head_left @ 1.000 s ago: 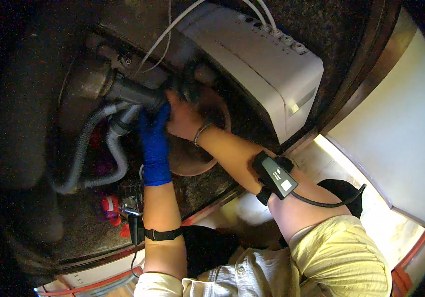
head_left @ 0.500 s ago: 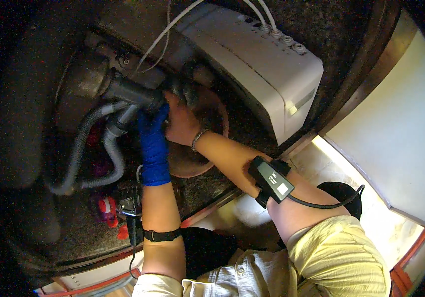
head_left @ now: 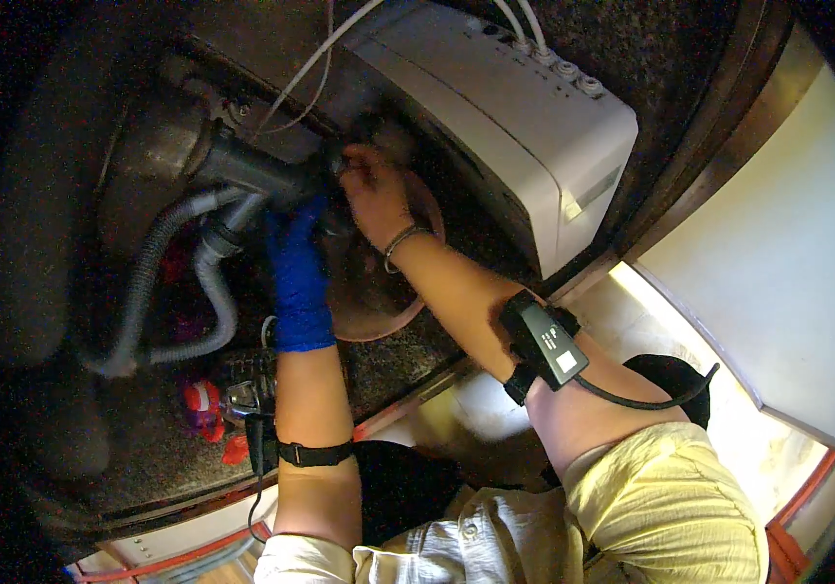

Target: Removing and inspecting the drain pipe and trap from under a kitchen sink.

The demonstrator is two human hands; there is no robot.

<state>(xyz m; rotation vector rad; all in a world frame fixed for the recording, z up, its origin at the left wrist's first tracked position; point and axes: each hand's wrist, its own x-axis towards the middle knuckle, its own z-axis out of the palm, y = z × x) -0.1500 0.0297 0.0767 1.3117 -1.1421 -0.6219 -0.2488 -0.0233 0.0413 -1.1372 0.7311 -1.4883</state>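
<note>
A dark plastic drain pipe runs from the round metal sink drain toward the middle. My left hand, in a blue glove, is at the pipe's underside near its free end. Its fingers curl against the pipe and are partly lost in shadow. My bare right hand is just right of the pipe end, its fingers bent and closed at a dark part that I cannot make out. Below both hands stands a reddish-brown basin, partly covered by them.
Two grey corrugated hoses loop down on the left. A white boxy appliance with white tubes fills the upper right. Beside my left forearm lie a metal fixture and a red-capped bottle. A white cabinet door stands right.
My right hand has shifted slightly right and up, away from the pipe end and my left hand. The left hand has moved only a little, staying beneath the pipe.
</note>
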